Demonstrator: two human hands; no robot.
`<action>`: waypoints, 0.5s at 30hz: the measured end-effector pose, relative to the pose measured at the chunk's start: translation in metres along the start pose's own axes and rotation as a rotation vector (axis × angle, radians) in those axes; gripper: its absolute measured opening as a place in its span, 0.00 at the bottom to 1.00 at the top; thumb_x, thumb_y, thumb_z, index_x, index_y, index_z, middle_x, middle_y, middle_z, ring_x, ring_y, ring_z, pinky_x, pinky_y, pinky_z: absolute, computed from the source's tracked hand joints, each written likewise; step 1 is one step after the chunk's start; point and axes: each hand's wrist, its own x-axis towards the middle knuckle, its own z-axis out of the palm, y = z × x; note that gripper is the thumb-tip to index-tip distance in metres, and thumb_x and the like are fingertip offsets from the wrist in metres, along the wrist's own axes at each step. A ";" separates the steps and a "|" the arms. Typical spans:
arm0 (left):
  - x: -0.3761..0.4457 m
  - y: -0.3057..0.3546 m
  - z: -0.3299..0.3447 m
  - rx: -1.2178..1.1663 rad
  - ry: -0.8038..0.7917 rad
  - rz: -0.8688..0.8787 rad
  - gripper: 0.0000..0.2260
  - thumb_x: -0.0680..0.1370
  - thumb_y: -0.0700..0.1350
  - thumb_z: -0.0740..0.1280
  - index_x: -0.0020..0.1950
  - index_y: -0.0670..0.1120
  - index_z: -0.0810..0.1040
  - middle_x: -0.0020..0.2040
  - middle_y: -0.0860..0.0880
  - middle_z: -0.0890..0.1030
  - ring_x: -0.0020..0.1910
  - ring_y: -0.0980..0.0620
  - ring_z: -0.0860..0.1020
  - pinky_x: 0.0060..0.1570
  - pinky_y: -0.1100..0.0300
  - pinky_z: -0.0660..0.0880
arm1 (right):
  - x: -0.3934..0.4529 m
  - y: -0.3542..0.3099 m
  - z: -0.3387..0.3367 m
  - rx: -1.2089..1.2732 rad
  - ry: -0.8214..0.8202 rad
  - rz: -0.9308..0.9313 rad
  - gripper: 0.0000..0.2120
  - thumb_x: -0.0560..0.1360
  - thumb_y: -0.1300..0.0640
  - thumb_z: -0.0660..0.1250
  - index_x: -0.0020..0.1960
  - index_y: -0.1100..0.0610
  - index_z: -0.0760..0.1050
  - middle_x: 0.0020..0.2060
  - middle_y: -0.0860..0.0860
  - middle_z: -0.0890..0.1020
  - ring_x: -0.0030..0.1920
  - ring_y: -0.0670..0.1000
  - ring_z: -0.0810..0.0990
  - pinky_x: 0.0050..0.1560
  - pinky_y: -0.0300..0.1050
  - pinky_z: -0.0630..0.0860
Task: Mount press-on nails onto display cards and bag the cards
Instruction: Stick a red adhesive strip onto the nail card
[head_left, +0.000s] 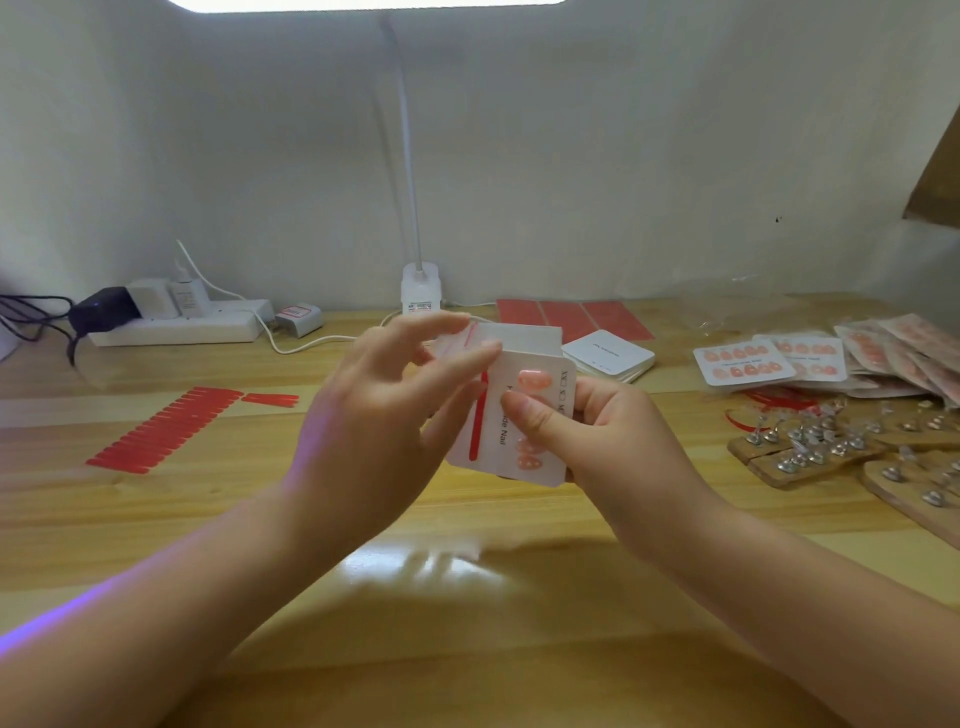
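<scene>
Holding card (511, 421) w/ maybe 3 nails, right hand (587, 431).

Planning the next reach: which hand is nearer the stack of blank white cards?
Right. The right hand holds the display card just in front of the stack of blank white cards; the left hand is farther left.

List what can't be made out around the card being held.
- Head view: the display card has its print and some nails covered by the right hand thumb.
- Its left edge sits behind the left hand fingers.
- Finished cards at right: too small to count nails.
</scene>
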 end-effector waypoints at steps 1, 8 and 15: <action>-0.001 -0.002 0.001 0.070 0.002 0.050 0.09 0.78 0.44 0.68 0.55 0.44 0.84 0.57 0.42 0.80 0.42 0.43 0.79 0.40 0.50 0.78 | 0.000 0.000 0.000 0.018 -0.003 0.000 0.04 0.72 0.55 0.71 0.40 0.52 0.84 0.38 0.52 0.86 0.39 0.49 0.85 0.38 0.38 0.78; -0.001 -0.004 0.002 0.097 0.010 0.090 0.09 0.77 0.46 0.69 0.52 0.43 0.85 0.55 0.44 0.82 0.42 0.43 0.79 0.41 0.48 0.78 | -0.001 -0.001 0.001 0.117 -0.040 0.031 0.06 0.66 0.50 0.71 0.39 0.51 0.85 0.40 0.54 0.86 0.42 0.52 0.85 0.42 0.42 0.81; 0.000 -0.006 0.000 0.071 0.007 0.082 0.09 0.76 0.47 0.69 0.52 0.44 0.85 0.55 0.45 0.82 0.42 0.43 0.78 0.40 0.48 0.78 | 0.000 -0.001 0.000 0.137 -0.045 0.047 0.07 0.65 0.50 0.71 0.41 0.50 0.85 0.42 0.56 0.86 0.44 0.54 0.85 0.44 0.45 0.82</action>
